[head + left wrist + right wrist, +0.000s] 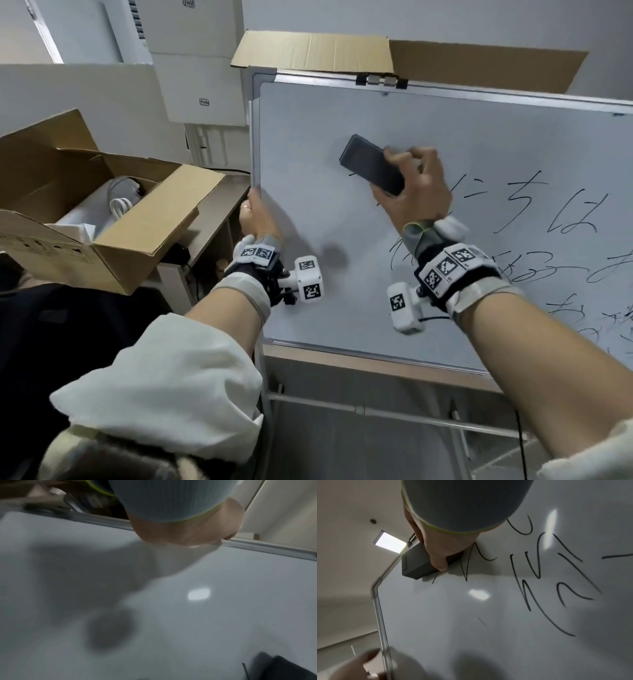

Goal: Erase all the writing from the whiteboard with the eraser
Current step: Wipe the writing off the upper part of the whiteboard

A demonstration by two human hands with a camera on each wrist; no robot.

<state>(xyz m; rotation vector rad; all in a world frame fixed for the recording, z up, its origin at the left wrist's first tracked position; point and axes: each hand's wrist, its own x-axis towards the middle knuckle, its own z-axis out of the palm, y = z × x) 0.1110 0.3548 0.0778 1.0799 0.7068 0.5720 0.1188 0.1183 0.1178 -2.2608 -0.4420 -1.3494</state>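
Note:
A framed whiteboard (pixel 308 222) stands tilted on a stand, with black handwriting (pixel 565 212) across its right half and its left half bare. My right hand (pixel 414 185) grips a dark grey eraser (pixel 371 164) and presses it flat on the board at the left end of the top line of writing. The right wrist view shows the eraser (pixel 418 562) under my fingers (pixel 439 563), with strokes (pixel 537 572) just beside it. My left hand (pixel 255 219) grips the board's left frame edge (pixel 254 144), thumb on the front; in the left wrist view the hand (pixel 187 530) clamps the frame (pixel 267 549).
An open cardboard box (pixel 113 212) holding white cables sits on a low shelf to the left of the board. Another cardboard box (pixel 315 51) and white cartons (pixel 191 78) stand behind the board. The metal stand (pixel 376 411) runs below it.

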